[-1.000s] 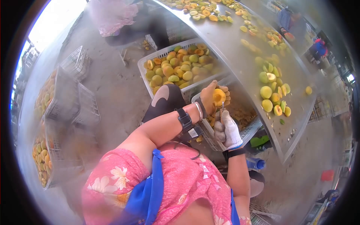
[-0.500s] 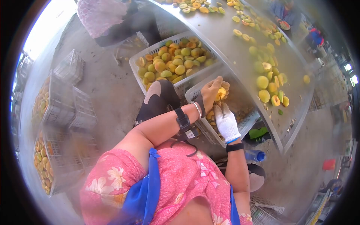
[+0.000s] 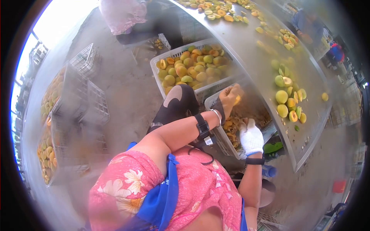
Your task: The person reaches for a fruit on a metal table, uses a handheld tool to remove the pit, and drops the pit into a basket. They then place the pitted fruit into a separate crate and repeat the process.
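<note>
My bare left hand (image 3: 230,99) is closed round a yellow fruit piece (image 3: 237,100), over the far part of a light crate (image 3: 222,140) of fruit scraps. Below it, at the crate's near right side, is my right hand (image 3: 252,139) in a white glove with stained fingertips. Its fingers are bent and pressed together, and whatever they hold is too blurred to make out. A gap separates the two hands. Behind the scrap crate stands a white crate (image 3: 155,74) full of yellow-green and orange fruit (image 3: 192,67).
A metal table (image 3: 246,50) with whole and halved fruit (image 3: 283,97) runs along the right. Stacked fruit crates (image 3: 73,127) stand at left. One person (image 3: 122,15) is at top left, another (image 3: 308,25) beyond the table. A blue bottle (image 3: 269,171) lies near my right wrist.
The hands, together at a yellow fruit piece before, have moved apart; my right hand is lower over the scraps. The whole view has shifted, with the scene further right and down.
</note>
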### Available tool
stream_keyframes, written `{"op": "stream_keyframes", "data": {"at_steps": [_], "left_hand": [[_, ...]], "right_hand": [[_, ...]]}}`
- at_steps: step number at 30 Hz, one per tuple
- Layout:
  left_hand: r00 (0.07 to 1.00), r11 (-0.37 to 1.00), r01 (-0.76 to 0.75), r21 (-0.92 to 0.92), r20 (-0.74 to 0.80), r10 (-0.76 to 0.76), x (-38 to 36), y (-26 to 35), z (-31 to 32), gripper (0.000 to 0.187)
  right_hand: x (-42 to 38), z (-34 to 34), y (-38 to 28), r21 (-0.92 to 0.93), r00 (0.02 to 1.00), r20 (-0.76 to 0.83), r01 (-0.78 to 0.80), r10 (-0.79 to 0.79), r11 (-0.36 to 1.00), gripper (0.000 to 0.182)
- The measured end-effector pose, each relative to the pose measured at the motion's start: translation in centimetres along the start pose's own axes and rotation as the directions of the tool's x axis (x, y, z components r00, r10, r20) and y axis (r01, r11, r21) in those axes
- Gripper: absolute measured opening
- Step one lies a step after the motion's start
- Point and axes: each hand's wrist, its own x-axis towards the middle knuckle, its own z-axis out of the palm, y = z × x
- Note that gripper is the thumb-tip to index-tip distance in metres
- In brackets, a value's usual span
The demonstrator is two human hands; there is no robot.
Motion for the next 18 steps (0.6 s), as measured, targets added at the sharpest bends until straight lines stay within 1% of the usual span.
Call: {"op": "stream_keyframes", "data": {"at_steps": [1,2,3,4,6,8,9,10,11,12,13,14,15,16,17,18], "left_hand": [[0.999,0.999,-0.006,-0.045,-0.044,0.004,0.8,0.9,-0.9,0.036],[0.996,0.996,-0.013,-0.090,-0.087,0.005,1.5,2.4,-1.6,0.034],[0.981,0.993,-0.121,-0.002,-0.156,0.119,2.3,4.0,-2.6,0.032],[0.959,0.975,-0.218,0.038,-0.176,0.222,4.3,4.5,-4.8,0.028],[0.925,0.944,-0.285,0.164,-0.213,0.316,3.9,9.9,-6.0,0.022],[0.895,0.882,-0.259,0.394,-0.245,0.372,5.6,11.8,-9.3,0.023],[0.879,0.825,-0.205,0.527,-0.272,0.392,5.7,12.9,-10.1,0.023],[0.845,0.695,-0.262,0.669,-0.190,0.501,5.3,13.8,-10.7,0.022],[0.807,0.543,-0.320,0.776,-0.077,0.585,5.1,14.4,-10.5,0.021],[0.761,0.378,-0.380,0.844,0.053,0.646,5.3,14.0,-8.8,0.021],[0.755,0.345,-0.482,0.805,0.182,0.630,5.3,13.1,-6.2,0.021],[0.729,0.314,-0.576,0.754,0.301,0.615,4.9,12.4,-3.8,0.022],[0.685,0.281,-0.662,0.695,0.410,0.602,4.6,11.8,-1.9,0.023],[0.635,0.243,-0.744,0.623,0.546,0.546,4.6,10.6,0.3,0.027],[0.643,0.258,-0.758,0.599,0.620,0.450,4.4,9.4,2.9,0.029],[0.639,0.270,-0.769,0.580,0.686,0.348,4.0,8.3,5.6,0.032]], "right_hand": [[0.0,0.1,0.5,0.025,1.000,-0.023,0.020,-0.019,0.999,0.032],[0.0,0.3,1.0,0.031,1.000,-0.010,0.012,-0.012,0.999,0.032],[-0.1,0.4,1.0,0.046,0.999,-0.020,0.031,-0.030,0.998,0.033],[-0.3,0.5,1.0,0.060,0.999,-0.030,0.044,-0.043,0.997,0.033],[-0.7,1.2,1.3,0.119,0.996,-0.042,0.086,-0.082,0.989,0.033],[-0.9,1.2,1.2,0.145,0.996,-0.037,0.091,-0.087,0.985,0.033],[-1.0,0.8,0.8,0.144,0.997,-0.024,0.074,-0.072,0.987,0.033],[-1.2,0.5,0.5,0.140,0.999,-0.014,0.047,-0.045,0.989,0.033],[-1.2,0.1,0.2,0.106,1.000,0.020,0.003,-0.005,0.994,0.033],[-1.2,0.7,0.9,0.136,1.000,0.002,0.023,-0.023,0.990,0.034],[-1.3,1.2,1.4,0.141,0.999,0.000,0.038,-0.038,0.989,0.035],[-1.4,1.1,1.5,0.144,0.998,0.001,0.060,-0.061,0.988,0.037],[-1.6,0.5,1.2,0.169,0.998,0.042,0.035,-0.043,0.985,0.038],[-1.7,-0.2,0.7,0.198,0.996,0.086,0.015,-0.033,0.980,0.039],[-1.5,-0.1,0.7,0.122,0.984,0.177,-0.055,0.033,0.991,0.042],[-1.7,-0.5,0.6,0.142,0.985,0.172,-0.054,0.029,0.988,0.042]]}}
